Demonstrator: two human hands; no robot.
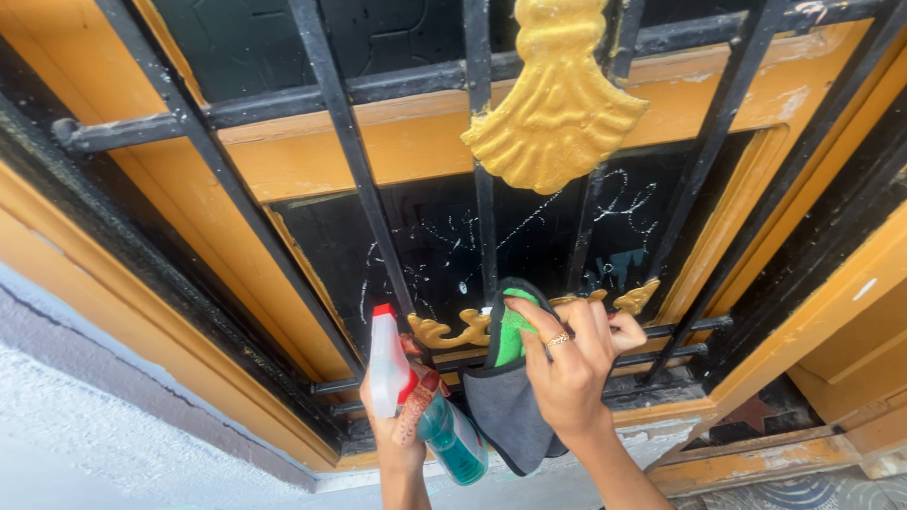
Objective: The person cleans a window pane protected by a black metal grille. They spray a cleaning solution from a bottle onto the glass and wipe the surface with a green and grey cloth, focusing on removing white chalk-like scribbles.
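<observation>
Pressing a grey-and-green cloth [505,378] with the right hand [572,364], fingers closed on it, between black bars [354,156] toward the dark pane [435,246]; left hand [402,425] gripping a spray bottle [425,406] (nozzle up, kept beside the cloth)

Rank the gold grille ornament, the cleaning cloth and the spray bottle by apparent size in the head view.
1. Gold ornament, though it sits nearer the camera, so its lead is unsure.
2. Cleaning cloth, in the right hand.
3. Spray bottle, in the left hand.
</observation>
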